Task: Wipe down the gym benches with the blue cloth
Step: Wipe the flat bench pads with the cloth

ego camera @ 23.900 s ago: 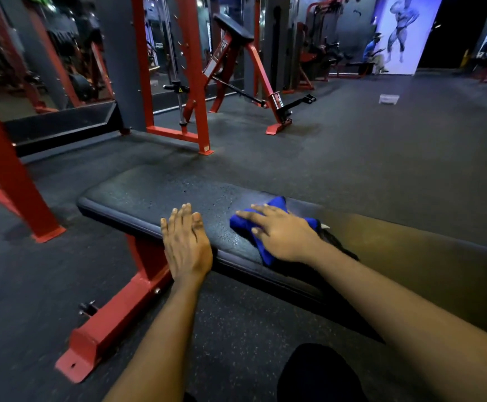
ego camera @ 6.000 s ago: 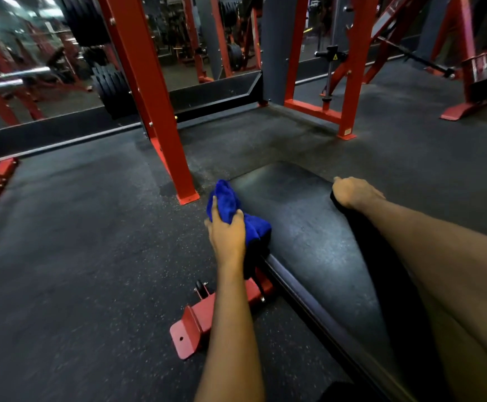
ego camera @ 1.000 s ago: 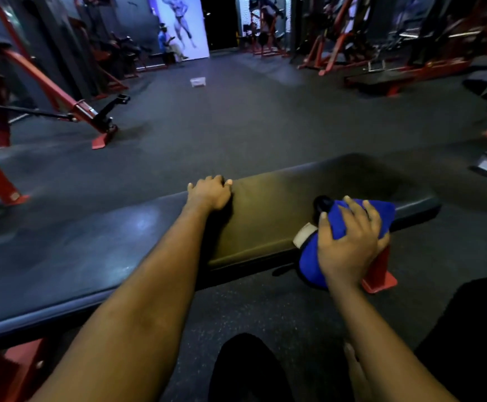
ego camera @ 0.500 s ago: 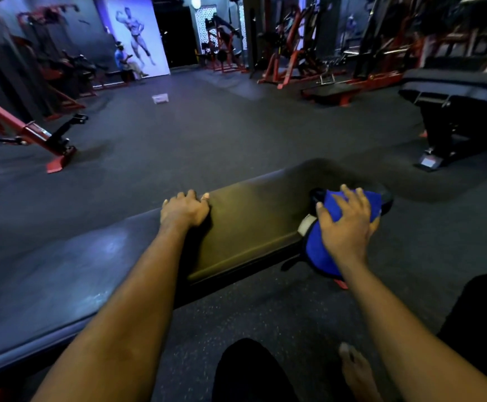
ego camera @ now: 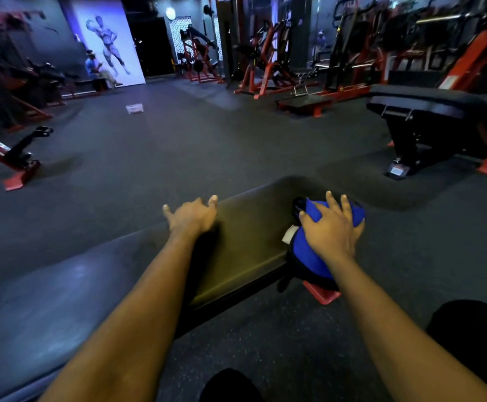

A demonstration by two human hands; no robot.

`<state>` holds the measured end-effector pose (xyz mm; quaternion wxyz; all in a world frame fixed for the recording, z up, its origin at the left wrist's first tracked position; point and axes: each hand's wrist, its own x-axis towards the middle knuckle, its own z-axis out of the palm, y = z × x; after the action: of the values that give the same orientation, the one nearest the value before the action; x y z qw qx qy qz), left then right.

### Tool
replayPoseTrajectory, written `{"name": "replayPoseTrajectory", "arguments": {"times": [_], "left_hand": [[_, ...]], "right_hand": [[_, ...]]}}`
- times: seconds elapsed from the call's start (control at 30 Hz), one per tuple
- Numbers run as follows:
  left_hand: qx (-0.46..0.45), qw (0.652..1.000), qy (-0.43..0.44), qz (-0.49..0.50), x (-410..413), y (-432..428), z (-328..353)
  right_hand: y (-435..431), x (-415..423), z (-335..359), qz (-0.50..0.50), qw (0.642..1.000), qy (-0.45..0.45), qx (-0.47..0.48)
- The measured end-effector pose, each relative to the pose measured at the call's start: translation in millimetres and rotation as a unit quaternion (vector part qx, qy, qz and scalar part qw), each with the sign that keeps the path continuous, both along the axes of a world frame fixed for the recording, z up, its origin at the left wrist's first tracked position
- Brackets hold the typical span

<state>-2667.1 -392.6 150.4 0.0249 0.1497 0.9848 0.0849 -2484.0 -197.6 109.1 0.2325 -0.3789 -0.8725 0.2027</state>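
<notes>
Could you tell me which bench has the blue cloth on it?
The nearest bench: the right hand presses the blue cloth over its end. The bench at far right has none.

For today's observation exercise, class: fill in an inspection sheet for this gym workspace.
Surface: black padded bench, on dark rubber floor.
Job's things: blue cloth draped over the bench's right end.
Clutter: small white thing on the floor far off, unclear what.
Hands: left hand at the bench's far edge, fingers spread, empty; right hand pressing the cloth.
Cables: nothing seen.
Surroundings: second bench at right, red machines, seated person by a wall poster.
</notes>
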Motion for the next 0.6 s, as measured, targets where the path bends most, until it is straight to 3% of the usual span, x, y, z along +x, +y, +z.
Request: {"name": "replayPoseTrajectory", "arguments": {"times": [0.17,0.3,0.4,0.47,0.6], "left_hand": [[-0.014,0.999,-0.018,-0.034,-4,31,-5],[-0.026,0.999,-0.002,-0.034,-5,26,-8],[-0.032,0.999,0.01,-0.03,-1,28,-9],[-0.036,0.999,0.026,-0.021,4,30,-11],[-0.028,0.999,0.024,-0.014,4,34,-7]], "right_hand": [[71,-48,41,0.055,0.984,-0.164,-0.036],[85,-66,51,0.103,0.974,-0.196,-0.036],[74,-36,37,0.035,0.991,-0.126,-0.037],[64,-10,19,-0.044,0.994,-0.025,-0.1],[46,15,-10,-0.097,0.946,0.188,-0.247]]}}
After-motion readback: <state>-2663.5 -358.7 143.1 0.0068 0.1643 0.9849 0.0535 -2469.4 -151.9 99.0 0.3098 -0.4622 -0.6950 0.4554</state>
